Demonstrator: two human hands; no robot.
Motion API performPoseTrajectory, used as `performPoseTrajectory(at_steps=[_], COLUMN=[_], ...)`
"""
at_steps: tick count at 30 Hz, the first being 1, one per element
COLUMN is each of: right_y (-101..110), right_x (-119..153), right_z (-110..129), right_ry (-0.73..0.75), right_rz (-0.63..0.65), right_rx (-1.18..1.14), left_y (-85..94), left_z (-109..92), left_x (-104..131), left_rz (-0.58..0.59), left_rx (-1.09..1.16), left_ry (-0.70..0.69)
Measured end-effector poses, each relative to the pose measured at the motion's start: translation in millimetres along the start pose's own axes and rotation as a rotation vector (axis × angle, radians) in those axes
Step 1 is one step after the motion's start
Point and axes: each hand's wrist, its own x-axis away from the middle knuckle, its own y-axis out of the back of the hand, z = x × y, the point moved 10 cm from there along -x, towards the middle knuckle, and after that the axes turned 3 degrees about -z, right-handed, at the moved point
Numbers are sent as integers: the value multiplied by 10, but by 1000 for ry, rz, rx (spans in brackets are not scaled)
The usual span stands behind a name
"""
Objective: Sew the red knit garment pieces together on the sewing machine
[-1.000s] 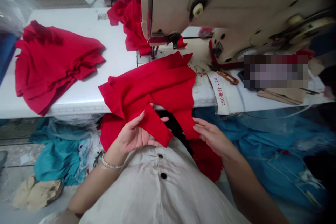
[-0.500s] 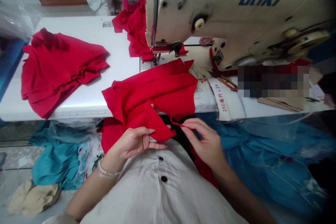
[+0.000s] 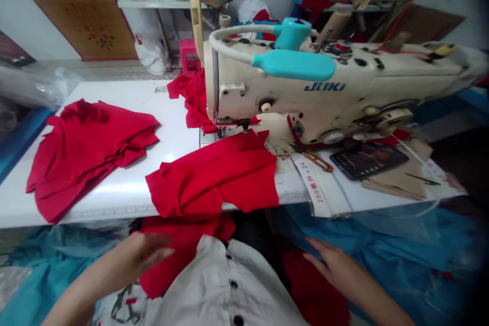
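Observation:
A red fabric piece (image 3: 214, 173) lies across the front edge of the white table (image 3: 110, 204), its far end beside the presser foot of the sewing machine (image 3: 244, 97). My left hand (image 3: 147, 254) is apart from the table, near red cloth hanging over my lap, its fingers loosely spread and holding nothing. On the other side, my right hand (image 3: 324, 260) is open and holds nothing, in front of blue cloth (image 3: 367, 244) below the table edge. Farther left, a pile of red pieces (image 3: 91, 147) rests on the tabletop.
Orange-handled snips (image 3: 319, 161), a phone (image 3: 369, 159) and brown paper (image 3: 397, 178) lie right of the machine. More red cloth (image 3: 194, 99) sits behind the needle area. A turquoise lamp (image 3: 294, 63) is on the machine. Teal cloth (image 3: 42, 270) is at lower left.
Both hands have let go of the red fabric and moved apart, down and outward. The view has tilted up, showing the machine's top and the wall behind.

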Motion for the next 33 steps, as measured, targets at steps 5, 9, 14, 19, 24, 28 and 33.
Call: performPoseTrajectory(at_steps=[5, 9, 14, 19, 24, 28, 33], right_y=[516, 970, 1043, 746, 825, 725, 685], right_x=[-561, -1099, -1867, -2215, -1593, -1140, -1031], right_z=[918, 1202, 1212, 1405, 1312, 1249, 1246], right_ry=[257, 292, 183, 224, 457, 600, 627], right_rz=[-141, -344, -483, -314, -400, -400, -439], right_rx=[-172, -207, -172, -313, -388, -247, -202], left_y=[608, 905, 943, 726, 207, -114, -154], left_z=[-657, -886, -592, -860, -965, -590, -405], left_x=[-200, -275, -436, -503, -39, 4, -74], left_rz=[-443, -794, -864, -883, -789, -652, -680], left_rx=[-86, -333, -525, -524, -564, -525, -454], left_ry=[-194, -229, 111, -239, -762, -750, -679])
